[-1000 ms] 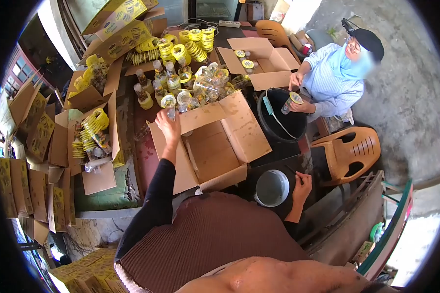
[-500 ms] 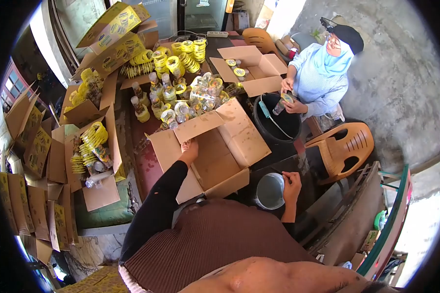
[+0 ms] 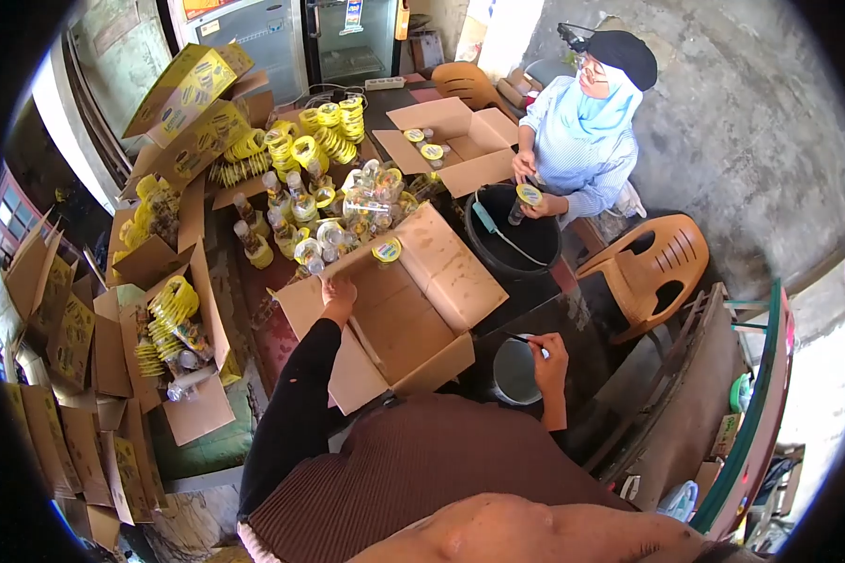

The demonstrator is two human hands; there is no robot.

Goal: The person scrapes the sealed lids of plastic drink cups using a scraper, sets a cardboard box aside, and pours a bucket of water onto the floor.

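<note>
Grips 1 dark stick (image 3: 516, 338) in right hand (image 3: 550, 356) over a pail's (image 3: 500, 383) rim; has left hand (image 3: 338, 296) at an open box (image 3: 453, 251), cannot tell whether gripping anything.

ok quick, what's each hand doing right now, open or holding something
Left hand: at the edge of the nearest cardboard box; open or holding cannot be told.
Right hand: closed, holding a thin dark stick.
</note>
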